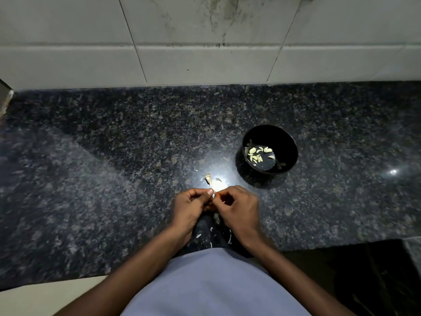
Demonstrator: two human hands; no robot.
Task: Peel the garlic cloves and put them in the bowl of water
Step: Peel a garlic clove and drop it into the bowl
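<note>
My left hand (190, 207) and my right hand (238, 207) meet over the near part of the dark granite counter (114, 144). Their curled fingers pinch a small garlic clove (213, 196) between them, and only a pale sliver of it shows at the left fingertips. A black bowl (289, 142) of water stands to the right and further back, about a hand's length from my right hand. Several peeled cloves (256, 153) float in it.
Bits of garlic skin (208, 179) lie on the counter just beyond my hands, and more scraps (210, 229) lie between my wrists. A tiled wall (205, 53) closes the back. The counter's front edge runs below my forearms.
</note>
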